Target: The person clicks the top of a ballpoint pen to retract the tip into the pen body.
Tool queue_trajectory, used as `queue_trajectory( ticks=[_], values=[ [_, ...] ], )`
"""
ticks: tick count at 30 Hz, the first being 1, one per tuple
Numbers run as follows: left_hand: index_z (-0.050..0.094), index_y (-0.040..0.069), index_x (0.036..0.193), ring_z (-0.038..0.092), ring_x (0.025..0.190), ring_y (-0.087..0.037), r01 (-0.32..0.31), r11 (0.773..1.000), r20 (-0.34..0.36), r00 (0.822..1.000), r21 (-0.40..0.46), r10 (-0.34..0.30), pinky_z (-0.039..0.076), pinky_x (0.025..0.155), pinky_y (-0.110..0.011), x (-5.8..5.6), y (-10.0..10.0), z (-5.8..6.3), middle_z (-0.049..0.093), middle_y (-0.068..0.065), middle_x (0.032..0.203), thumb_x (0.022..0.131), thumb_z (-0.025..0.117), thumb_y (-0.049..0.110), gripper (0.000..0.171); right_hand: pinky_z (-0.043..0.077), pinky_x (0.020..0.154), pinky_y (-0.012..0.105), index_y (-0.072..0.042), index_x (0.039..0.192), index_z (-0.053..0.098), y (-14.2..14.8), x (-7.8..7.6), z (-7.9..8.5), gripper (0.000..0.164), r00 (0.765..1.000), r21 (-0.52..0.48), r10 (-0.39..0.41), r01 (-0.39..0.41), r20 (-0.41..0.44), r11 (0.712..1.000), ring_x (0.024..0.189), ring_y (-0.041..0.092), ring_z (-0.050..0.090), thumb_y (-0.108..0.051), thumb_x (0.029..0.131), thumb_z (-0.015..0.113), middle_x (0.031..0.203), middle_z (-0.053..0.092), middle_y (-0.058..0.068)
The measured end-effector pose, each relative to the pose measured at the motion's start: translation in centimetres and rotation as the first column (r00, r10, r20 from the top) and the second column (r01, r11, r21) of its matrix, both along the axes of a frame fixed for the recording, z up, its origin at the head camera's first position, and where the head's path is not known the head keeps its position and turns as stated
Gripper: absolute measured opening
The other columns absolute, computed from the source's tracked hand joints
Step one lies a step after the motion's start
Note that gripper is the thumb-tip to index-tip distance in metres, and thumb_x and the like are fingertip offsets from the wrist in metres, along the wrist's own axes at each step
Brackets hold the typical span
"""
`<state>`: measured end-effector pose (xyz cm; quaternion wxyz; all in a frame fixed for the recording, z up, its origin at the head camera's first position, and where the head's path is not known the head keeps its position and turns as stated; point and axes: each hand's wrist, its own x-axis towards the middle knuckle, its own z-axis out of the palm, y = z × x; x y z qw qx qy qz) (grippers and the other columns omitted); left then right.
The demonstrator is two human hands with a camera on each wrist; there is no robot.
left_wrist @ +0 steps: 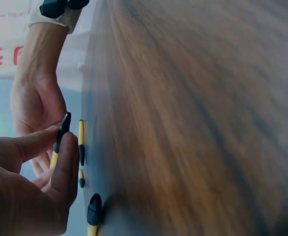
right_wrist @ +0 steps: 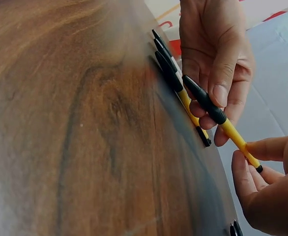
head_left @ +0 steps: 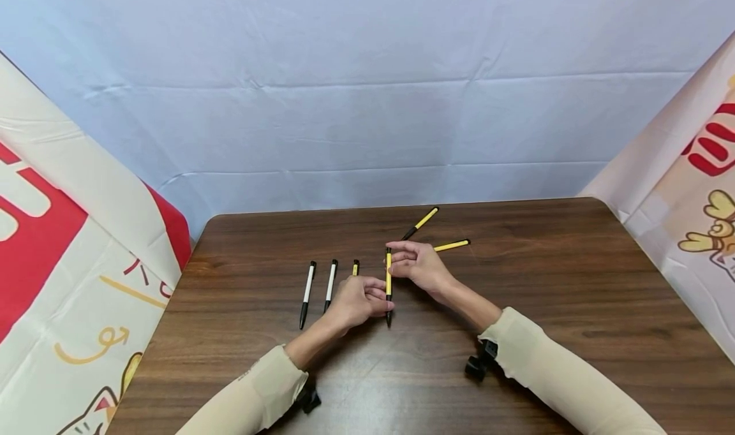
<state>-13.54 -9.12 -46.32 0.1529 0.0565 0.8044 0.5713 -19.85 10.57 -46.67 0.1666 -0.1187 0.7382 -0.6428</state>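
Observation:
A yellow pen (head_left: 388,283) with a black grip and tip is held by both hands over the table, its tip towards the person. My left hand (head_left: 353,302) pinches it by the black grip, thumb on one side and fingers on the other. Near the pen's far end, my right hand (head_left: 423,269) pinches the yellow barrel (right_wrist: 236,139) between thumb and fingertips. In the right wrist view the pen slants above the tabletop. Another yellow pen (head_left: 356,267) lies just left, mostly hidden behind my left hand.
Two white pens with black grips, an outer one (head_left: 308,288) and an inner one (head_left: 331,283), lie at the left on the brown wooden table (head_left: 517,263). Beyond my right hand lie two yellow pens, one slanted (head_left: 426,218) and one flatter (head_left: 452,246). A pale cloth (head_left: 367,122) hangs behind.

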Motion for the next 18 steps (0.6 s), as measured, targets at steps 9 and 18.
queue_trajectory(
  ticks=[9, 18],
  values=[
    [0.074, -0.006, 0.117, 0.077, 0.083, -0.015, 0.016, 0.996, -0.073, 0.997, -0.093, -0.022, 0.061, 0.072, -0.024, -0.1, -0.6, 0.1, 0.079, -0.009, 0.095, 0.086, 0.087, 0.005, 0.036, 0.062, 0.084, 0.026, 0.007, 0.149, 0.053, -0.8, 0.0, -0.3, 0.060, 1.000, 0.035, -0.001, 0.002, -0.029, 0.999, 0.108, 0.030, 0.073, 0.005, 0.093, 0.073, 0.123, 0.070, 0.029],
    [0.074, -0.007, 0.112, 0.077, 0.080, -0.016, 0.038, 0.982, -0.161, 0.985, -0.185, -0.069, 0.059, 0.069, -0.019, -0.1, -1.1, -0.2, 0.079, -0.010, 0.091, 0.083, 0.088, 0.004, 0.034, 0.063, 0.081, 0.027, 0.008, 0.144, 0.058, -1.6, 0.0, -0.4, 0.055, 0.995, 0.128, -0.005, 0.017, -0.096, 0.992, 0.102, 0.029, 0.074, 0.008, 0.092, 0.075, 0.116, 0.073, 0.022]
  ],
)
